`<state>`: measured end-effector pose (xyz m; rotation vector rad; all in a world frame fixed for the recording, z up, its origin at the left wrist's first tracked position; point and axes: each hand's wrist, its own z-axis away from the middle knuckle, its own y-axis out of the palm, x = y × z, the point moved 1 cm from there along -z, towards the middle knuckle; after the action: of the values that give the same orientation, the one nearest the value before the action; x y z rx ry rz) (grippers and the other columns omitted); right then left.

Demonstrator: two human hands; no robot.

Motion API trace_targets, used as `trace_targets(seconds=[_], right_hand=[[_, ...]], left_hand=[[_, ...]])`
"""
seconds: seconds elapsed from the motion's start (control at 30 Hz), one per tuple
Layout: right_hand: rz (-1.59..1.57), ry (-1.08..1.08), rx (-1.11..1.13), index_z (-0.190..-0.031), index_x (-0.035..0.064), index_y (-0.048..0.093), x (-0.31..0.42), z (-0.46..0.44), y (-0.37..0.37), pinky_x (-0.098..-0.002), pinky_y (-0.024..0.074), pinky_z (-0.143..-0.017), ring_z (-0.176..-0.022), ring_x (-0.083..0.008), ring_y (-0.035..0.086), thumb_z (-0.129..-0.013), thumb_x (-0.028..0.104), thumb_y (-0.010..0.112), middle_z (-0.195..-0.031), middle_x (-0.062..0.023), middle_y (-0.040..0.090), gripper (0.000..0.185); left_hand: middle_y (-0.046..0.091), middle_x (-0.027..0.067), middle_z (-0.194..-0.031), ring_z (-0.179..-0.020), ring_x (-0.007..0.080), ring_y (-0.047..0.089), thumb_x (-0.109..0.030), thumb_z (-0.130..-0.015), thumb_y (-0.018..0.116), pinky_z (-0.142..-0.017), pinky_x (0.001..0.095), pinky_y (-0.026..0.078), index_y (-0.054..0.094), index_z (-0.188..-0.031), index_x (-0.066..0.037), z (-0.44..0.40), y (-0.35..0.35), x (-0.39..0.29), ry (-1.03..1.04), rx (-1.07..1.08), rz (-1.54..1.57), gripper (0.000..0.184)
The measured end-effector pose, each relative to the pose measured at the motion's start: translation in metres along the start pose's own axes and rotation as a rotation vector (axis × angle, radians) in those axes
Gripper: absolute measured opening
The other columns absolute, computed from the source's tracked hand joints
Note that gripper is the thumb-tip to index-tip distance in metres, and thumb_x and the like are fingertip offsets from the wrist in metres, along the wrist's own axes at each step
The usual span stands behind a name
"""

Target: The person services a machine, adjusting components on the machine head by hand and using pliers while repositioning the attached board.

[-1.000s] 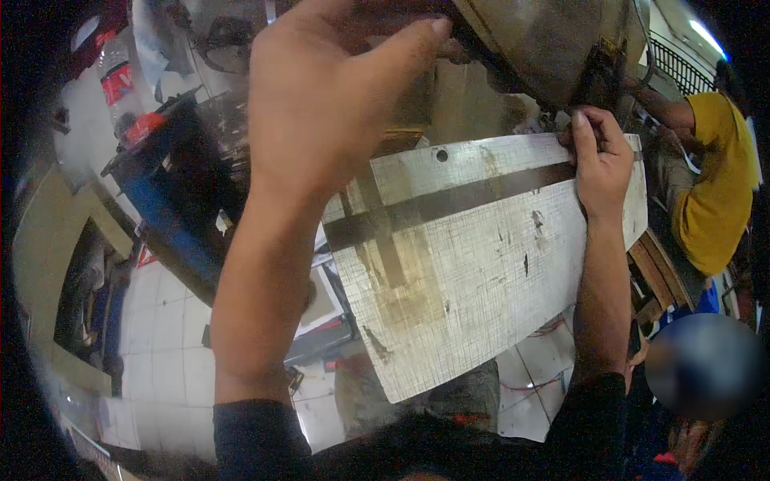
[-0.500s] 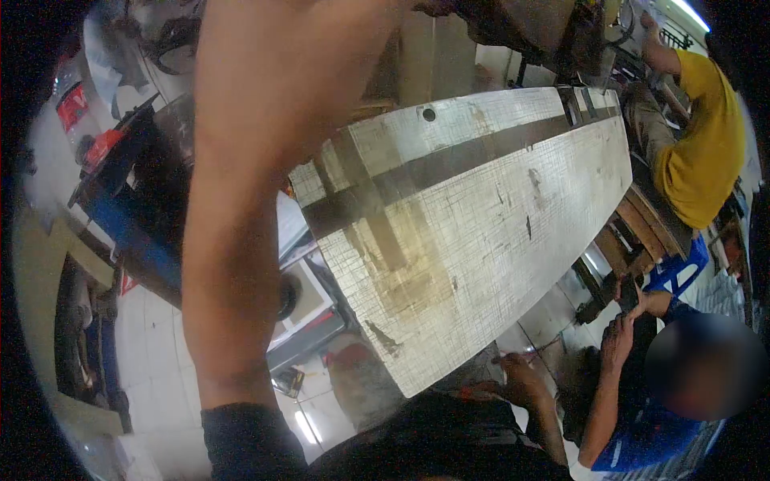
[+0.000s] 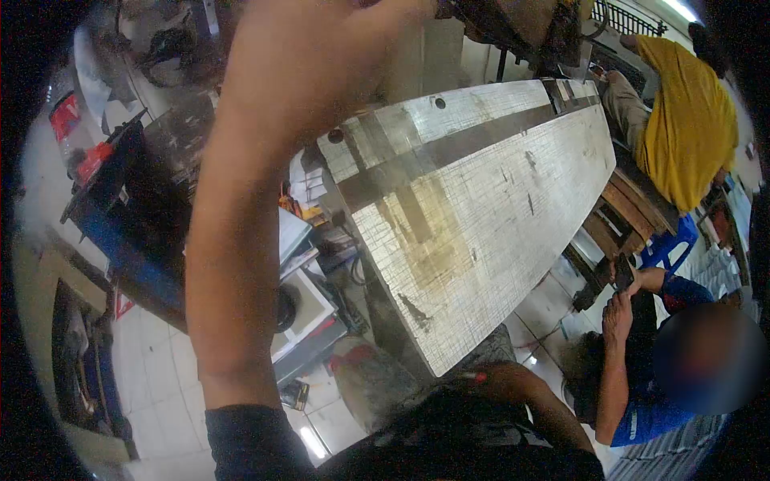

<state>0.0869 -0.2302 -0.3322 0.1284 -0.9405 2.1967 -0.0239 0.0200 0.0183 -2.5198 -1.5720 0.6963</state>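
Observation:
My left arm rises along the left side, and my left hand [image 3: 345,56] is high up near a dark machine part [image 3: 513,24]. Its fingers are blurred and partly cut off by the top edge, so what they touch is unclear. A pale tabletop [image 3: 505,200] with scored lines, a dark brown strip and worn patches lies slanted in front of me. My right hand [image 3: 501,377] is low, by the near corner of the tabletop, with its fingers curled. A small red piece [image 3: 480,376] shows at those fingers; the rest of it is hidden.
A person in a blue shirt [image 3: 642,425] sits at the right, holding a dark phone-like object [image 3: 624,272]. Another person in a yellow shirt [image 3: 690,112] bends at the upper right. Papers and boxes [image 3: 301,313] are stacked at the left, beside a dark machine [image 3: 136,208].
The view has shifted, and more of my left hand shows at the top. My right hand sits nearer the tabletop corner. The person in yellow has bent over and lowered an arm.

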Motion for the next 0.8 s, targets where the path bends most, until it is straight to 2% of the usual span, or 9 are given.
trace_targets(seconds=[0.13, 0.17, 0.3, 0.4, 0.5, 0.57, 0.67, 0.73, 0.8], right_hand=[[-0.408, 0.049, -0.473, -0.122, 0.0026, 0.051, -0.061, 0.087, 0.003, -0.0430, 0.0493, -0.091, -0.103, -0.0338, 0.062, -0.089, 0.029, 0.062, -0.112, -0.0216, 0.061, 0.044], [-0.697, -0.244, -0.641, -0.121, 0.0023, 0.047, -0.068, 0.112, 0.007, -0.0376, 0.0529, -0.077, -0.086, -0.0245, 0.064, -0.073, 0.010, 0.079, -0.094, -0.0119, 0.063, 0.058], [-1.290, -0.523, -0.930, -0.105, 0.0026, 0.057, -0.027, 0.153, -0.011, -0.0348, 0.0512, -0.072, -0.082, -0.0225, 0.063, -0.069, 0.018, 0.082, -0.088, -0.0104, 0.063, 0.047], [-1.288, -0.714, -0.891, -0.107, -0.0029, 0.059, 0.027, 0.152, -0.061, -0.0335, 0.0509, -0.072, -0.081, -0.0223, 0.064, -0.072, 0.024, 0.081, -0.091, -0.0120, 0.065, 0.049], [-1.187, -0.836, -0.930, -0.119, -0.0042, 0.057, 0.064, 0.150, -0.119, -0.0344, 0.0525, -0.077, -0.086, -0.0234, 0.066, -0.085, 0.027, 0.072, -0.100, -0.0136, 0.066, 0.048], [-1.130, -0.973, -0.771, -0.122, -0.0031, 0.056, 0.088, 0.155, -0.165, -0.0344, 0.0529, -0.081, -0.091, -0.0228, 0.066, -0.090, 0.029, 0.066, -0.104, -0.0138, 0.066, 0.046], [-1.084, -0.837, -0.670, -0.123, -0.0030, 0.055, 0.121, 0.159, -0.203, -0.0343, 0.0528, -0.083, -0.094, -0.0208, 0.066, -0.092, 0.031, 0.064, -0.105, -0.0135, 0.066, 0.047], [-1.020, -0.804, -0.674, -0.122, -0.0026, 0.056, 0.125, 0.150, -0.220, -0.0325, 0.0523, -0.081, -0.094, -0.0197, 0.066, -0.092, 0.033, 0.064, -0.104, -0.0124, 0.066, 0.046], [-0.963, -0.771, -0.672, -0.120, -0.0022, 0.057, 0.128, 0.145, -0.224, -0.0307, 0.0518, -0.078, -0.094, -0.0185, 0.065, -0.092, 0.034, 0.064, -0.103, -0.0112, 0.066, 0.046]], left_hand=[[0.069, 0.0125, -0.084, -0.075, 0.0128, 0.063, -0.010, -0.089, 0.055, -0.070, 0.0267, 0.051, 0.065, -0.103, 0.010, 0.004, 0.007, -0.010, -0.020, -0.074, -0.223, 0.027], [0.069, 0.0120, -0.084, -0.076, 0.0129, 0.063, -0.011, -0.089, 0.055, -0.070, 0.0269, 0.051, 0.066, -0.103, 0.010, 0.003, 0.006, -0.008, -0.051, -0.053, -0.162, 0.027], [0.069, 0.0119, -0.085, -0.076, 0.0141, 0.063, -0.014, -0.089, 0.058, -0.072, 0.0282, 0.051, 0.066, -0.105, 0.008, 0.001, 0.003, 0.002, -0.094, -0.040, -0.131, 0.029], [0.071, 0.0078, -0.094, -0.084, 0.0135, 0.067, -0.016, -0.093, 0.061, -0.076, 0.0257, 0.052, 0.067, -0.110, 0.003, -0.001, -0.003, 0.033, 0.115, -0.071, -0.299, 0.027], [0.071, 0.0089, -0.098, -0.091, 0.0138, 0.064, -0.015, -0.092, 0.061, -0.083, 0.0267, 0.049, 0.067, -0.110, 0.003, -0.002, -0.004, 0.040, 0.017, -0.025, -0.097, 0.026], [0.071, 0.0088, -0.099, -0.090, 0.0135, 0.064, -0.016, -0.092, 0.062, -0.082, 0.0267, 0.050, 0.067, -0.110, 0.003, -0.003, -0.002, 0.038, 0.054, -0.025, -0.078, 0.027], [0.071, 0.0092, -0.098, -0.089, 0.0134, 0.064, -0.016, -0.092, 0.062, -0.082, 0.0263, 0.049, 0.067, -0.110, 0.003, 0.002, -0.003, 0.030, 0.049, -0.062, -0.209, 0.027], [0.071, 0.0160, -0.095, -0.087, 0.0242, 0.069, -0.020, -0.086, 0.064, -0.079, 0.0313, 0.052, 0.071, -0.103, -0.003, 0.002, 0.000, 0.031, 0.012, -0.147, -0.225, 0.026], [0.071, 0.0161, -0.096, -0.088, 0.0239, 0.069, -0.020, -0.085, 0.064, -0.080, 0.0314, 0.052, 0.071, -0.103, -0.003, 0.004, 0.002, 0.031, 0.030, -0.163, -0.236, 0.025]])
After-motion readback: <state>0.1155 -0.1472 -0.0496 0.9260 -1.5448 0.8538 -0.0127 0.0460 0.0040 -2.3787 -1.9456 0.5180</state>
